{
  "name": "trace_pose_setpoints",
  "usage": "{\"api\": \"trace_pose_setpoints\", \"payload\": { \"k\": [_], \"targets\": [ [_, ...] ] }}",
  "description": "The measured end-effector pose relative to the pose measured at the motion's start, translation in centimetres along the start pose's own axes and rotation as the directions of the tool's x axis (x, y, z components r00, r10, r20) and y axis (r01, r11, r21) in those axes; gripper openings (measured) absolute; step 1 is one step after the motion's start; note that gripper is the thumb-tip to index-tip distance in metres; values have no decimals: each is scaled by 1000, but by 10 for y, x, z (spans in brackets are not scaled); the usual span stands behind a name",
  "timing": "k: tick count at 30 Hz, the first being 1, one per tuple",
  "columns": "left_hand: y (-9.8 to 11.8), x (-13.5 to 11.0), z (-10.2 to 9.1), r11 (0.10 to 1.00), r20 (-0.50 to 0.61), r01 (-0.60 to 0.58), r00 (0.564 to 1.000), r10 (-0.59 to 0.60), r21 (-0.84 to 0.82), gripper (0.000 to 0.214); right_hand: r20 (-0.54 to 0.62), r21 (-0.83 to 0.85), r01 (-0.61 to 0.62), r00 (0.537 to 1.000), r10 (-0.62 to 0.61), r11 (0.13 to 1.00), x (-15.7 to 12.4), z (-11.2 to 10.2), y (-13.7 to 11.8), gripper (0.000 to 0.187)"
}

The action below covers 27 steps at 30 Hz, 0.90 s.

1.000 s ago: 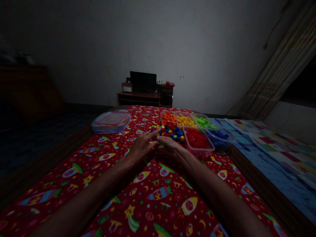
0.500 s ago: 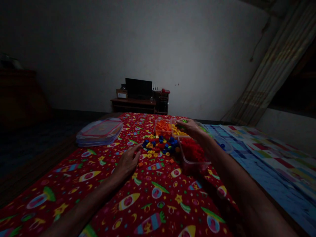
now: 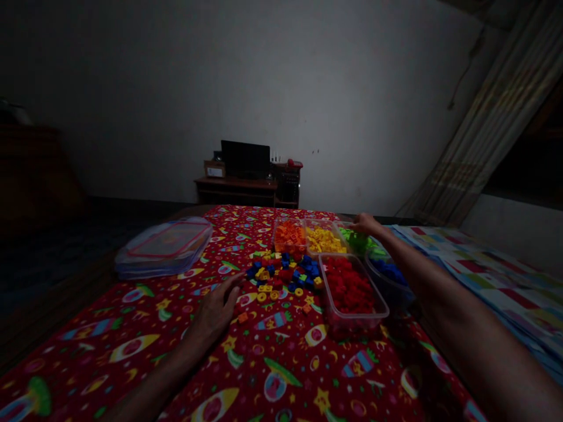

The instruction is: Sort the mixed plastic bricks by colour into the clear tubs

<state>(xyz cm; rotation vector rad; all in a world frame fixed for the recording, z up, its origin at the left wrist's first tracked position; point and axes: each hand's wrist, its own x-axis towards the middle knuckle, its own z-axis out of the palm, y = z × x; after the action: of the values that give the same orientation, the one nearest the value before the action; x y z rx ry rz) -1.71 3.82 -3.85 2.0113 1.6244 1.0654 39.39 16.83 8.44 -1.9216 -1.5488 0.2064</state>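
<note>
Rocket-print bedspread (image 3: 281, 375) in red fills the near part of the scene, and the left hand (image 3: 214, 313) rests flat on it, fingers slightly spread and open, empty as far as the dim light shows, its fingertips just short of the loose pile (image 3: 281, 272) of small plastic blocks in blue, yellow, red and orange. One orange block (image 3: 242, 317) lies apart, just beside that hand. Right of the pile stands the red tub (image 3: 347, 293), heaped with red blocks, and past it the blue tub (image 3: 387, 275), partly under the right arm (image 3: 457, 299), which stretches far across the scene. The right hand (image 3: 365, 223) reaches the far side of the green tub (image 3: 356, 237), fingers curled down towards the green blocks (whether it has hold of one, I cannot tell, as the fingertips are hidden). Yellow tub (image 3: 321, 239) and orange tub (image 3: 287, 237) stand side by side left of it, beyond the pile. Further left lies a clear lid (image 3: 162, 249). Far off, a desk (image 3: 235, 184) carries a dark monitor (image 3: 245, 159) against the wall.
</note>
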Motion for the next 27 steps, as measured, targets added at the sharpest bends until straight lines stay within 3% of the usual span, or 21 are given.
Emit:
{"api": "trace_pose_setpoints", "payload": {
  "k": [3, 6, 9, 12, 15, 18, 22, 24, 27],
  "targets": [
    [-4, 7, 3, 1000, -28, 8, 1000, -8, 20, 45, 67, -307, 41, 998, -22, 951, -5, 0, -21, 23],
    [-9, 33, 8, 1000, -52, -26, 998, 26, 15, 49, 121, -469, 235, 972, -202, 851, -23, 2, -48, 20],
    [-12, 69, 18, 997, 15, -18, 1000, 19, -77, 45, 245, -352, 463, 884, -398, 813, -53, 14, -69, 24],
    [-11, 101, 30, 983, 74, -6, 997, 20, -185, 35, 342, -120, 636, 747, -570, 762, -85, 38, -72, 29],
    [-4, 117, 44, 980, 129, -21, 991, 48, -200, 30, 276, 93, 744, 619, -735, 661, -109, 67, -65, 15],
    [6, 118, 53, 977, 188, -81, 975, 118, -195, 31, 240, 113, 786, 573, -784, 608, -126, 91, -63, 7],
    [17, 100, 49, 968, 281, -231, 926, 251, -102, 39, 498, -230, 796, 591, -635, 561, -156, 104, -77, 25],
    [18, 85, 39, 961, 335, -270, 901, 276, -65, 42, 595, -297, 825, 554, -583, 481, -176, 101, -85, 30],
    [16, 64, 24, 954, 396, -283, 868, 298, -96, 45, 604, -216, 874, 469, -644, 435, -199, 89, -88, 32]
  ]
}}
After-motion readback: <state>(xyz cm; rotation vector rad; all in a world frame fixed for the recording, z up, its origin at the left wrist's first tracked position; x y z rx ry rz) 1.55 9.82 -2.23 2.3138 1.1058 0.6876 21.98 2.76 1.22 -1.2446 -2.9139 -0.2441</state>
